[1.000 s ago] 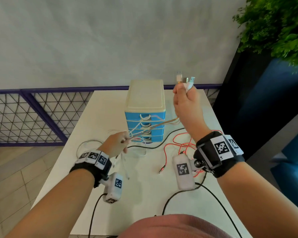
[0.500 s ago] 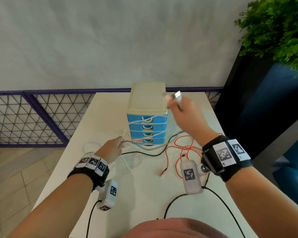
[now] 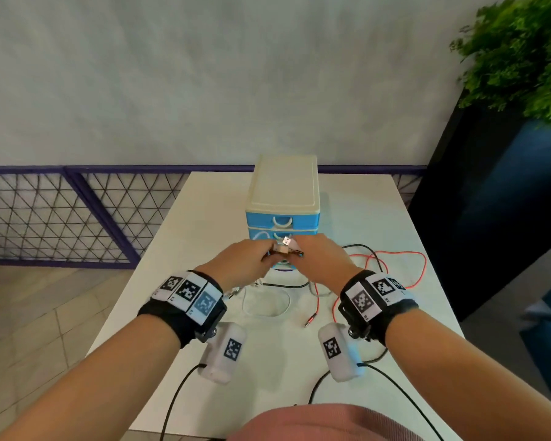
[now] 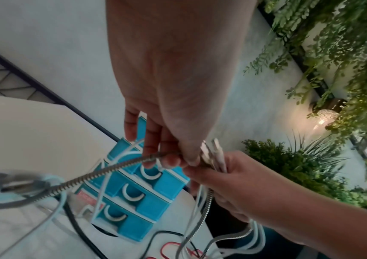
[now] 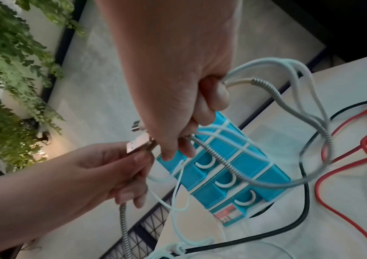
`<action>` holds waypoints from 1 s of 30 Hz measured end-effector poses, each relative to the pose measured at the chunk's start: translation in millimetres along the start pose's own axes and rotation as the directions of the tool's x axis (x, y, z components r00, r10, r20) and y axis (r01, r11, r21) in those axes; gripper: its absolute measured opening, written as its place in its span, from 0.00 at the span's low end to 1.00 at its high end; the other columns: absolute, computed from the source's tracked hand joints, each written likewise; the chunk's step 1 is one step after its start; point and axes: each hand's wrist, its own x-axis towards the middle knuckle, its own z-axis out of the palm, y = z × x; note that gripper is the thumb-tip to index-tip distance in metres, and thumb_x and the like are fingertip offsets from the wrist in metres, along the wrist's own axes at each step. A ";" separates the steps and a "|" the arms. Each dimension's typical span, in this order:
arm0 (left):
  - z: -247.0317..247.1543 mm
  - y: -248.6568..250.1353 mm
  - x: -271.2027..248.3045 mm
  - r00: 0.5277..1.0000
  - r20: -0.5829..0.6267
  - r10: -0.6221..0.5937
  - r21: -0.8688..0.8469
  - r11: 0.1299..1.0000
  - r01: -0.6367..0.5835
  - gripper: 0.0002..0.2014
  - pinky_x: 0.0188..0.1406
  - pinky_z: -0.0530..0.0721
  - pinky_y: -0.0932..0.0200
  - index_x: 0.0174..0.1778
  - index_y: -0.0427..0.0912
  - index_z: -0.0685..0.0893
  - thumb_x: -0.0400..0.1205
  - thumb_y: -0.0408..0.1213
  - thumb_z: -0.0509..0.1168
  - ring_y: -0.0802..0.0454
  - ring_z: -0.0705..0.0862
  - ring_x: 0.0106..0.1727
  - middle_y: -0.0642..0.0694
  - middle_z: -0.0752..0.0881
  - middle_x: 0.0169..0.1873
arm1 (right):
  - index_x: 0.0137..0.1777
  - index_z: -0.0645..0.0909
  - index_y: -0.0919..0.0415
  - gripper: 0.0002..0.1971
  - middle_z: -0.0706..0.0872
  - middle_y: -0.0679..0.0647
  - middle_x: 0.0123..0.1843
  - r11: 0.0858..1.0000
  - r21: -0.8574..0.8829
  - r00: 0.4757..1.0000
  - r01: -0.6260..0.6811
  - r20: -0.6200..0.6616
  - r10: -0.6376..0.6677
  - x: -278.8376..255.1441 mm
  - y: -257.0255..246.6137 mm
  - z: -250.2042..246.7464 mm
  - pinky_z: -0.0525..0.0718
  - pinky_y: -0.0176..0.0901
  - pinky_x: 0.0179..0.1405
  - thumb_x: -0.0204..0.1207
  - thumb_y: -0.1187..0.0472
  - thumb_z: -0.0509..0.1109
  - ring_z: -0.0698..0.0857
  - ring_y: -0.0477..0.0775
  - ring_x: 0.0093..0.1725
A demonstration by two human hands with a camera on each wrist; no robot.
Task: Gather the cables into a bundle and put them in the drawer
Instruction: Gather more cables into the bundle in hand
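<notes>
Both hands meet in the air just in front of the blue drawer unit [image 3: 283, 186], whose drawers are all closed. My left hand [image 3: 245, 264] pinches the silver braided cable [image 4: 102, 173] and touches the plug ends [image 3: 286, 245]. My right hand [image 3: 323, 259] grips the plugs [image 5: 137, 143] together with white and braided cable loops [image 5: 213, 154] that hang down to the table. A white cable loop [image 3: 266, 313] lies on the table under my hands.
A red cable [image 3: 395, 265] and a black cable [image 3: 287, 285] lie loose on the white table [image 3: 204, 218] right of the drawers. A purple mesh fence [image 3: 77, 218] stands at the left, a dark planter with greenery [image 3: 522, 58] at the right.
My right hand came down from above the drawer unit with the plugs. My left hand rose from the table to meet it; the cables between them now hang in loops.
</notes>
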 end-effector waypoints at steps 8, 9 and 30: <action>-2.9 -12.2 8.5 0.998 0.062 -0.006 -0.084 0.996 0.011 0.06 0.44 0.78 0.56 0.50 0.53 0.76 0.84 0.46 0.55 0.52 0.86 0.40 0.55 0.90 0.32 | 0.43 0.74 0.52 0.09 0.76 0.49 0.34 0.999 -0.043 0.997 0.003 -0.073 -0.006 2.2 0.7 -15.3 0.74 0.44 0.34 0.84 0.53 0.58 0.79 0.54 0.36; -1.9 -13.0 9.4 0.998 0.061 -0.009 -0.097 0.995 0.015 0.08 0.46 0.78 0.55 0.54 0.52 0.76 0.84 0.46 0.56 0.50 0.87 0.41 0.55 0.90 0.32 | 0.43 0.72 0.51 0.09 0.74 0.47 0.32 0.999 -0.040 0.997 -0.002 -0.081 -0.001 2.5 1.0 -18.3 0.73 0.44 0.33 0.84 0.53 0.58 0.78 0.53 0.35; 33.6 -93.6 0.4 0.920 0.040 -0.390 -0.019 0.920 0.391 0.08 0.72 0.58 0.43 0.46 0.54 0.75 0.81 0.44 0.51 0.57 0.83 0.49 0.62 0.90 0.36 | 0.29 0.66 0.50 0.19 0.70 0.46 0.24 0.899 0.433 0.873 0.069 -0.462 0.155 1.8 -12.6 -88.2 0.64 0.41 0.24 0.84 0.53 0.63 0.68 0.46 0.24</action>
